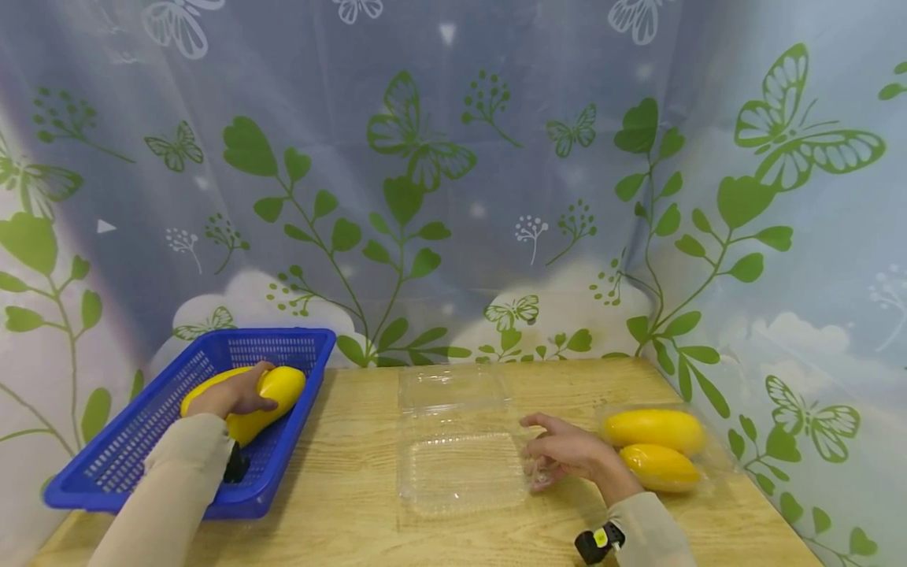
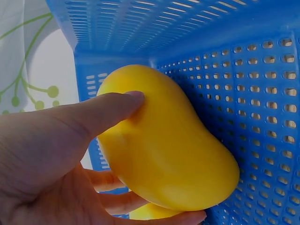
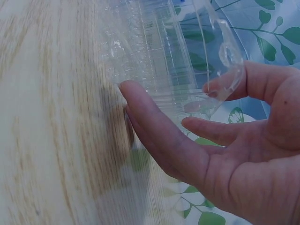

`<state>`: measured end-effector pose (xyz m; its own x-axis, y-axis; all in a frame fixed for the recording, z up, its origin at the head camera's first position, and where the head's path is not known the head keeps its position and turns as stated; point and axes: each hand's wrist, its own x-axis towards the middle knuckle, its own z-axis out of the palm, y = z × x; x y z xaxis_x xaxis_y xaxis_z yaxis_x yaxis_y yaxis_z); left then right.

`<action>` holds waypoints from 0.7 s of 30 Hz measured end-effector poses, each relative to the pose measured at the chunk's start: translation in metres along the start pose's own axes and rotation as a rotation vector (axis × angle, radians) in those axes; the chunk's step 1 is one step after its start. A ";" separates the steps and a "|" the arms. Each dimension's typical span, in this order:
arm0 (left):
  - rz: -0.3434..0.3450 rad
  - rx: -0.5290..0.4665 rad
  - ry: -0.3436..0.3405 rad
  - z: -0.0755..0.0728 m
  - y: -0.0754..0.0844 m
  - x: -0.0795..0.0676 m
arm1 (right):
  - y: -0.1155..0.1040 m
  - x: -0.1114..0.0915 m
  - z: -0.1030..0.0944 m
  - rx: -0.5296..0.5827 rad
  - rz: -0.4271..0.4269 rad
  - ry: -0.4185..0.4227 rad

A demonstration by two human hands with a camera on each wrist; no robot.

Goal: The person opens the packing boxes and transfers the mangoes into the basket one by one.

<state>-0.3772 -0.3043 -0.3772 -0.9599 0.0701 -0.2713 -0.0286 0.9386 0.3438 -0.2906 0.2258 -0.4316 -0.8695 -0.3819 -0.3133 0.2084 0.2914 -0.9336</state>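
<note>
My left hand (image 1: 237, 394) is inside the blue basket (image 1: 283, 472) and grips a yellow mango (image 2: 164, 145). The thumb presses on its upper side while the other fingers curve beneath it. Part of a second yellow mango (image 2: 152, 212) shows below the gripped one in the left wrist view. On the table, my right hand (image 1: 570, 453) is at the right edge of a clear plastic clamshell box (image 1: 464, 476), which lies with its lid spread back. The fingers are spread, with fingertips right at the box's rim in the right wrist view.
At the right, two yellow mangoes (image 1: 655, 429) lie side by side in another clear plastic box (image 1: 714, 453). The wooden table (image 1: 354, 480) ends at a patterned curtain (image 1: 453, 260) behind, which also hangs along both sides.
</note>
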 end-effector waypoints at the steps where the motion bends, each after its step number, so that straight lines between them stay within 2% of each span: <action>1: 0.004 0.003 0.002 0.001 0.000 0.001 | 0.000 0.000 0.000 0.000 0.001 -0.001; 8: 0.031 0.024 0.020 0.003 -0.003 0.006 | 0.001 0.001 0.000 0.003 0.002 -0.005; 13: 0.022 0.010 0.033 0.002 -0.004 0.005 | 0.001 0.001 -0.001 0.010 0.002 -0.015; 21: -0.030 -0.159 0.015 0.000 -0.001 0.003 | 0.001 0.001 -0.001 0.004 -0.007 -0.017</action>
<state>-0.3795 -0.3054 -0.3786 -0.9620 0.0369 -0.2707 -0.0997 0.8750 0.4737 -0.2917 0.2263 -0.4323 -0.8631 -0.3986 -0.3100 0.2047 0.2851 -0.9364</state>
